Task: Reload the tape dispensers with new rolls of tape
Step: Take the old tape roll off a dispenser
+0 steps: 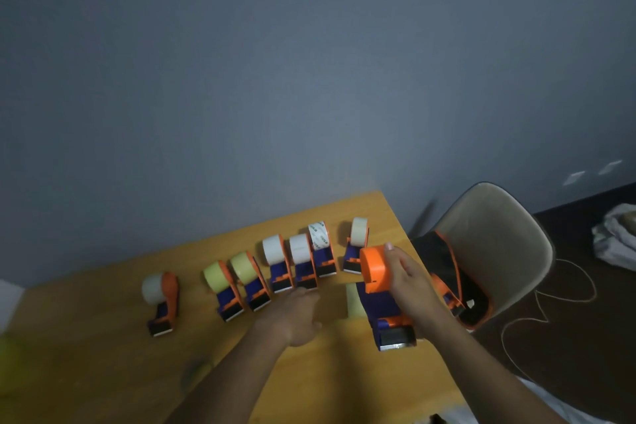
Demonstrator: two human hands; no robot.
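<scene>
Head view, looking down on a wooden table (103, 372) set against a grey wall (275, 79). Right hand (407, 277) grips an orange-and-blue tape dispenser (382, 289) from its right side, fingers curled over the orange housing, thumb side hidden; the dispenser sits at the table's right edge with its metal blade end (395, 337) toward the camera. A pale yellowish strip, probably tape (354, 299), shows just left of it; cannot tell whether it is attached. Left hand (297, 315) is over the table centre, palm down, fingers blurred and pointing toward the row of dispensers; it holds nothing that can be seen, and whether it touches the table cannot be told. Seven loaded dispensers stand in a rough row behind the hands: one apart at the far left with a clear roll (153, 287), two side by side with yellow rolls (216, 274), two with white rolls (273, 249), one with a printed white roll (318, 234), one with a pale roll (359, 231) just behind the held dispenser. A beige chair (499, 234) stands right of the table; further dispensers (451, 286) lie on its seat, partly hidden. A thin cord (564, 299) loops on the dark floor.
</scene>
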